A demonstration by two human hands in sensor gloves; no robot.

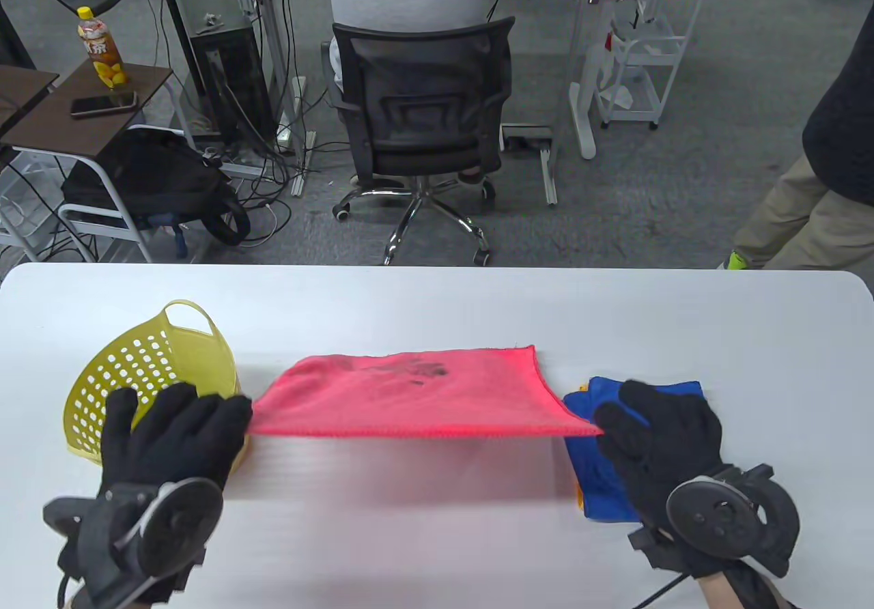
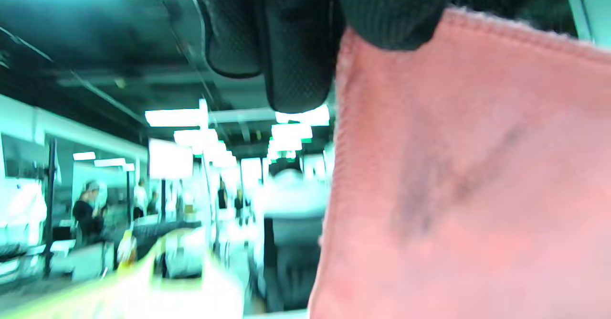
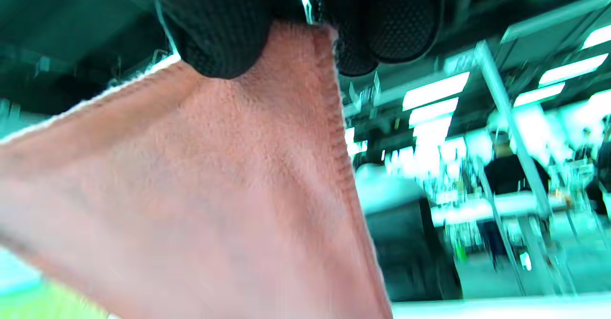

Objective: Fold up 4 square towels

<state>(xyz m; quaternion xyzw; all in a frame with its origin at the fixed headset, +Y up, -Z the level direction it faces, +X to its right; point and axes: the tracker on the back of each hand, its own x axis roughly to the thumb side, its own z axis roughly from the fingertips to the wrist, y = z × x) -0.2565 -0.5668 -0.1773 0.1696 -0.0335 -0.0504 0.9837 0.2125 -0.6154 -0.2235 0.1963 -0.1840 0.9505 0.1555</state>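
Between the hands, above the table (image 1: 437,295): pink towel (image 1: 410,390) held stretched, sagging away from them. Left hand (image 1: 174,431) pinching its left corner, fingers (image 2: 296,47) closed on the hem. Right hand (image 1: 666,431) pinching the right corner. Under the right hand: blue towel (image 1: 604,479), folded. Beyond the left hand: yellow basket (image 1: 153,363).

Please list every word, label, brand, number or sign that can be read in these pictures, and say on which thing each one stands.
Bottle on the brown side table: its label carries large characters, too small and blurred to read with certainty.
Phone beside it: screen dark, no text.
Pink towel, blue towel, yellow basket: no print visible.
Both wrist views: too blurred; no text can be read.
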